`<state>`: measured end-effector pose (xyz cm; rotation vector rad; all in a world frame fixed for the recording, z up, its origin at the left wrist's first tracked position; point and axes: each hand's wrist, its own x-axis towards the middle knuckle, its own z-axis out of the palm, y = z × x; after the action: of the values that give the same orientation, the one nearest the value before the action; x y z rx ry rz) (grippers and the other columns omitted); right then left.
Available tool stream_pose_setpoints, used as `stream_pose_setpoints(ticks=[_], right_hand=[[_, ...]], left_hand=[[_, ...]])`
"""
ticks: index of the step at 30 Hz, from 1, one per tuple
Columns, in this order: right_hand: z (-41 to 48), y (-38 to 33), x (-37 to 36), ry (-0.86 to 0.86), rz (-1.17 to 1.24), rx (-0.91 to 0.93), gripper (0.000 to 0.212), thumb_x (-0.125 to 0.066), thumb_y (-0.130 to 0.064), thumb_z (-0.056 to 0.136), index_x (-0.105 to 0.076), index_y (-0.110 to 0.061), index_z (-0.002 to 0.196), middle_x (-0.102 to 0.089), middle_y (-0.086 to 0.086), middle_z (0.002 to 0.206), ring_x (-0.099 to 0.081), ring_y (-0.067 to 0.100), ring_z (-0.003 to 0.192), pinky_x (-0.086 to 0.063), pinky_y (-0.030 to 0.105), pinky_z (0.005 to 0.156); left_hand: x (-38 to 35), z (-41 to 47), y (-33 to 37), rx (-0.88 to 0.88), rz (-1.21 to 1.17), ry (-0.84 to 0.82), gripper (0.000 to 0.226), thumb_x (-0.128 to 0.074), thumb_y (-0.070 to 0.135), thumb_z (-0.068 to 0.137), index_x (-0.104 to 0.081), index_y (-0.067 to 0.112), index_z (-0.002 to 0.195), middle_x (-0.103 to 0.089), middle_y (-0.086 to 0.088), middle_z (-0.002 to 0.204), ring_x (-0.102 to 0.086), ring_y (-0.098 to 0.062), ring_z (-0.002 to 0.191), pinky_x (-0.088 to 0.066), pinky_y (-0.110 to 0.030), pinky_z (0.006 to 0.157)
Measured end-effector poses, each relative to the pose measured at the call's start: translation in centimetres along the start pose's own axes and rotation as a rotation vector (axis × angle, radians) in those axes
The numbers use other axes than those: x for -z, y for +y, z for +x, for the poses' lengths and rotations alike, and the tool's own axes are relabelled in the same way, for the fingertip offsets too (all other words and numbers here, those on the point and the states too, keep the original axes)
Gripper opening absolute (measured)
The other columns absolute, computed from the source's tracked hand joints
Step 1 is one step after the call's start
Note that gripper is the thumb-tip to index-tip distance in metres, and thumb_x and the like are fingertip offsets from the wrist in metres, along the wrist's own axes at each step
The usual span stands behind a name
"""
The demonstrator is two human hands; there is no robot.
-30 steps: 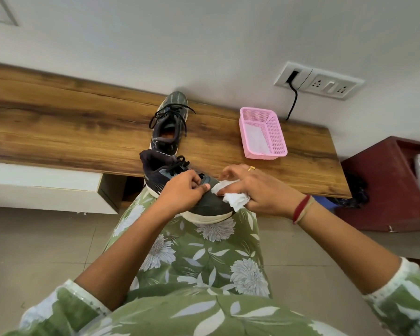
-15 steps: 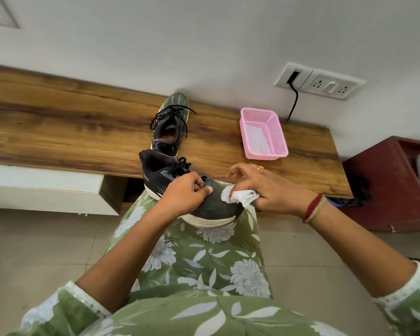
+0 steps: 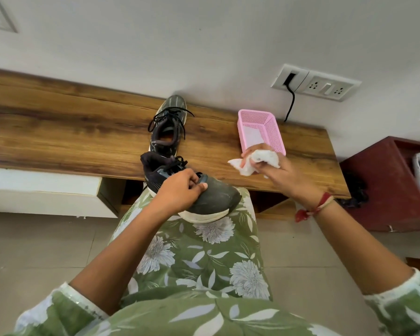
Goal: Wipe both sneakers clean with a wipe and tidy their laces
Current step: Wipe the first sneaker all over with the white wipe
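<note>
A dark grey sneaker (image 3: 216,197) with a white sole rests on my knee, toe pointing toward me and to the right. My left hand (image 3: 180,192) grips it over the laces at mid-shoe. My right hand (image 3: 274,170) is lifted off the shoe, up and to the right, and pinches a crumpled white wipe (image 3: 255,161) above the bench. The second sneaker (image 3: 167,127) stands on the wooden bench (image 3: 70,132) behind, its black laces loose and spread.
A pink mesh basket (image 3: 274,132) with a white sheet inside sits on the bench just beyond my right hand. A wall socket with a black cable (image 3: 291,100) is above it. A dark red cabinet (image 3: 386,185) stands at the right.
My right hand has lifted the wipe off the sneaker's toe and moved up and right toward the pink basket. My left hand keeps its hold on the shoe.
</note>
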<state>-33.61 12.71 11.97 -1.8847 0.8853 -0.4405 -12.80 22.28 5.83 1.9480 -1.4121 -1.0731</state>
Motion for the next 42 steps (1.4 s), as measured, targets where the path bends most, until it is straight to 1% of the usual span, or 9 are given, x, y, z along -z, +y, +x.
stream_pose_setpoints(ticks=[3, 6, 10, 26, 30, 32, 36, 39, 42], right_hand=[[0.4, 0.2, -2.5, -0.189, -0.316, 0.030, 0.029, -0.047, -0.043, 0.086, -0.060, -0.023, 0.103, -0.051, 0.002, 0.116, -0.051, 0.019, 0.107, -0.043, 0.031, 0.092], [0.3, 0.4, -3.5, -0.368, -0.566, 0.087, 0.023, -0.045, -0.029, 0.090, -0.063, -0.019, 0.100, -0.045, -0.002, 0.118, -0.048, 0.015, 0.106, -0.043, 0.040, 0.089], [0.0, 0.1, -2.3, -0.402, -0.522, 0.073, 0.015, -0.048, -0.020, 0.088, -0.062, -0.017, 0.090, -0.045, -0.004, 0.113, -0.050, 0.010, 0.100, -0.044, 0.037, 0.085], [-0.4, 0.3, -2.7, -0.418, -0.435, -0.011, 0.022, -0.049, -0.035, 0.087, -0.067, -0.022, 0.089, -0.041, -0.010, 0.119, -0.047, 0.010, 0.111, -0.043, 0.036, 0.092], [-1.4, 0.1, -1.1, -0.408, -0.366, -0.012, 0.017, -0.047, -0.043, 0.085, -0.061, -0.034, 0.081, -0.045, -0.013, 0.116, -0.048, 0.004, 0.105, -0.041, 0.024, 0.089], [-2.1, -0.1, 0.1, -0.295, -0.246, -0.028, 0.012, -0.054, -0.046, 0.083, -0.062, -0.037, 0.085, -0.050, -0.008, 0.114, -0.051, 0.010, 0.105, -0.042, 0.022, 0.089], [-2.4, -0.7, 0.6, 0.283, 0.164, -0.041, 0.018, -0.050, -0.012, 0.095, -0.058, 0.002, 0.104, -0.062, 0.009, 0.099, -0.063, 0.008, 0.080, -0.054, 0.021, 0.066], [-2.2, -2.4, -1.2, 0.556, 0.411, -0.102, 0.017, -0.044, -0.013, 0.097, -0.059, -0.010, 0.104, -0.069, -0.001, 0.088, -0.066, 0.012, 0.066, -0.053, 0.023, 0.053], [-1.8, -3.6, -2.6, 0.605, 0.481, -0.047, 0.017, -0.048, -0.014, 0.096, -0.060, -0.011, 0.107, -0.069, 0.002, 0.098, -0.068, 0.017, 0.081, -0.054, 0.024, 0.063]], left_hand=[[-0.1, -0.2, 0.1, -0.008, 0.020, -0.007, 0.021, -0.058, 0.033, 0.092, -0.055, 0.012, 0.091, -0.052, 0.003, 0.072, -0.050, -0.017, 0.073, -0.036, -0.030, 0.065], [0.0, -0.2, 0.0, -0.007, 0.011, 0.002, 0.020, -0.059, 0.032, 0.092, -0.053, 0.014, 0.089, -0.051, 0.003, 0.072, -0.049, -0.016, 0.071, -0.036, -0.030, 0.065], [-0.3, -0.4, -0.2, 0.000, -0.023, -0.010, 0.019, -0.060, 0.032, 0.091, -0.053, 0.015, 0.087, -0.049, 0.005, 0.069, -0.047, -0.014, 0.068, -0.036, -0.029, 0.063], [-0.4, -0.1, 0.3, -0.017, -0.019, -0.101, 0.018, -0.061, 0.032, 0.090, -0.052, 0.017, 0.084, -0.051, 0.005, 0.069, -0.046, -0.010, 0.062, -0.036, -0.026, 0.059], [-0.3, 0.0, -0.3, 0.015, -0.089, -0.072, 0.020, -0.062, 0.032, 0.090, -0.052, 0.016, 0.083, -0.049, 0.003, 0.068, -0.048, -0.015, 0.066, -0.040, -0.031, 0.065], [-0.1, 0.2, -0.4, 0.028, -0.115, 0.005, 0.020, -0.061, 0.032, 0.090, -0.051, 0.017, 0.081, -0.048, 0.004, 0.065, -0.047, -0.016, 0.065, -0.039, -0.032, 0.065], [0.7, 0.3, 0.2, 0.039, -0.191, 0.198, 0.021, -0.066, 0.033, 0.087, -0.055, 0.015, 0.090, -0.051, 0.007, 0.071, -0.050, -0.014, 0.070, -0.039, -0.029, 0.064], [1.0, -0.5, 1.0, 0.057, -0.200, 0.166, 0.052, -0.080, 0.034, 0.072, -0.052, 0.013, 0.110, -0.055, 0.004, 0.098, -0.053, -0.015, 0.093, -0.044, -0.029, 0.078], [1.3, -1.3, 1.7, 0.048, -0.133, 0.257, 0.063, -0.087, 0.036, 0.062, -0.048, 0.014, 0.107, -0.052, 0.006, 0.100, -0.050, -0.013, 0.094, -0.041, -0.027, 0.077]])
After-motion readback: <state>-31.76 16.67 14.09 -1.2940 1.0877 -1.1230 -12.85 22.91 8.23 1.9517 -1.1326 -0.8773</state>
